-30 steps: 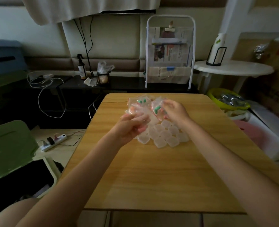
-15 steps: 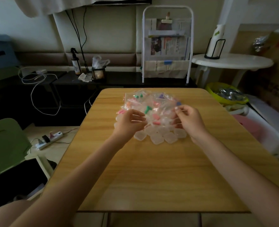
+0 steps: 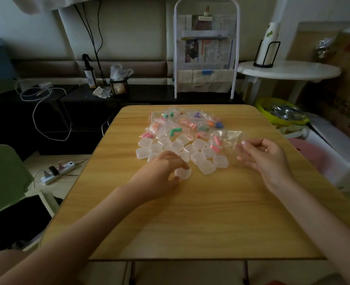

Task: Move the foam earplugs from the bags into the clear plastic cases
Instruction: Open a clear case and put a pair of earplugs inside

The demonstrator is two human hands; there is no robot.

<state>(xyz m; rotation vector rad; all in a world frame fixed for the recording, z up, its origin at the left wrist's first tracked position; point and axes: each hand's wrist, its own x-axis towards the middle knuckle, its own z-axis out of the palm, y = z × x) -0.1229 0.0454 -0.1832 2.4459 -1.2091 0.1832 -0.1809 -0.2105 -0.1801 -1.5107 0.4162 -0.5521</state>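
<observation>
The bag (image 3: 223,140) of pink earplugs (image 3: 215,145) hangs above the right end of the cases (image 3: 178,150), pinched at its right edge by the right hand (image 3: 266,158), whose thumb and forefinger close on the plastic while the other fingers curl loosely. Half a second ago both hands were up at the pile; now this one bag has been drawn clear of the rest and the left hand (image 3: 161,171) has dropped to the near edge of the cluster, its curled fingers and thumb gripping a single case (image 3: 183,173) pulled a little toward the person. That pairing, one bag and one case, suggests the sorting is done and the first transfer is about to start; no case appears filled yet. The case looks closed, so it probably needs opening first.

The other bags (image 3: 182,124), holding green, orange, purple and pink plugs, lie in a heap at the far middle of the table (image 3: 190,223), just beyond the cases. Far off stand a rack (image 3: 206,48) of papers and a white round table (image 3: 289,69) to the right.
</observation>
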